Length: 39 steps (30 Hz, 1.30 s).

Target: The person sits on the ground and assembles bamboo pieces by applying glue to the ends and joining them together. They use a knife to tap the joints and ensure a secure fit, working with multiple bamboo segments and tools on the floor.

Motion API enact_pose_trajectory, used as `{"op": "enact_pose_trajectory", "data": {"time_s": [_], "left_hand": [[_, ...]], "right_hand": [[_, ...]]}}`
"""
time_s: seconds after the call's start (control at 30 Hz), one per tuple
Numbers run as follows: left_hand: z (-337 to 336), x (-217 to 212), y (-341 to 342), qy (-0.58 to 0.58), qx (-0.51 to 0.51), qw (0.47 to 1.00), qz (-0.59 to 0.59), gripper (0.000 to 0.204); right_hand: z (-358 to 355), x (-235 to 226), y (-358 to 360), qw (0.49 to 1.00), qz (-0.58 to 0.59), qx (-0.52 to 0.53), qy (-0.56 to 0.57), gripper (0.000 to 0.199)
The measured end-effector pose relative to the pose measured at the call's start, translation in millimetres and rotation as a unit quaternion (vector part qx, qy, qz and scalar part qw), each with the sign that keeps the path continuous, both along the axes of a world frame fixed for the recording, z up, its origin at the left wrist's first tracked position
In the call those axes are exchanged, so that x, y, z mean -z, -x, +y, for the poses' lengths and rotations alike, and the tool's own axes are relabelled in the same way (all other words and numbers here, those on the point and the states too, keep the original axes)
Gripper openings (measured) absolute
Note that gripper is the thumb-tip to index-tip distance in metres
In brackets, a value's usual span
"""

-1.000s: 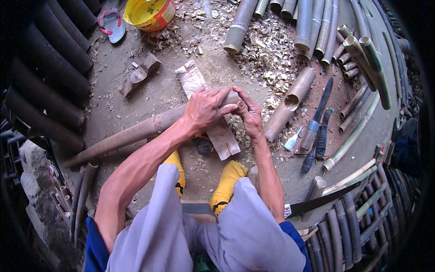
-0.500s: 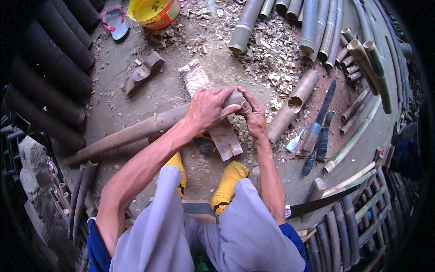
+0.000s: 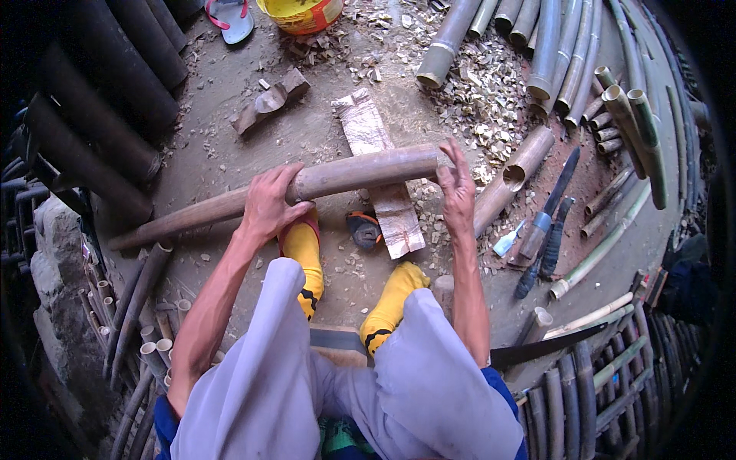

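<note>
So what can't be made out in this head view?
- Left hand: its palm side, hidden against the bamboo pole.
- Pole's left end: lost in dark shadow.
- Yellow bucket: cut off by the top edge.
- Wooden block: its middle, covered by the pole.

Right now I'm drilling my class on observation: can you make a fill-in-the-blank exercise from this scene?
1. The left hand grips a long ___ pole.
2. The right hand is at the pole's ___ end.
3. The pole lies across a flat wooden ___.
4. The person's socks are ___.

Missing: bamboo; right; board; yellow
</note>
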<state>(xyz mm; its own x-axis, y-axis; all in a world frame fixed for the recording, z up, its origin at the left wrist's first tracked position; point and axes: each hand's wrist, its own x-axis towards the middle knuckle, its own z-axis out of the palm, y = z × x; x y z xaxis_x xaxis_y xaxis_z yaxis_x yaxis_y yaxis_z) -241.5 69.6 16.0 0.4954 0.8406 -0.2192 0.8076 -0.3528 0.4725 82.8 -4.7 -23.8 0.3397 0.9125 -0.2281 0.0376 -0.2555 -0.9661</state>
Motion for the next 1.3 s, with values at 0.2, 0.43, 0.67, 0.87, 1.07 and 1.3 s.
{"op": "enact_pose_trajectory", "data": {"time_s": [0.2, 0.43, 0.67, 0.87, 1.07, 1.3], "left_hand": [[7, -2, 0, 0.029, 0.003, 0.999, -0.026, 0.066], [16, -4, -15, 0.078, 0.008, 0.994, -0.081, 0.064], [13, 3, -3, 0.021, 0.029, 0.995, -0.096, 0.062], [10, 9, 2, 0.017, 0.047, 0.998, -0.042, 0.06], [4, 3, -5, -0.044, 0.03, 0.997, -0.064, 0.061], [-40, -54, -72, 0.294, -0.079, 0.906, -0.295, 0.059]], "right_hand": [[-71, -26, 39, 0.936, -0.33, -0.058, 0.104, 0.071], [-98, 1, 93, 0.912, -0.391, -0.076, 0.096, 0.091], [-105, -24, 63, 0.937, -0.314, 0.1, 0.112, 0.072], [-97, 1, -33, 0.891, -0.365, 0.197, 0.186, 0.088], [-68, 9, -27, 0.957, -0.054, 0.231, 0.168, 0.067], [-113, -38, 76, 0.956, 0.207, 0.206, 0.025, 0.066]]}}
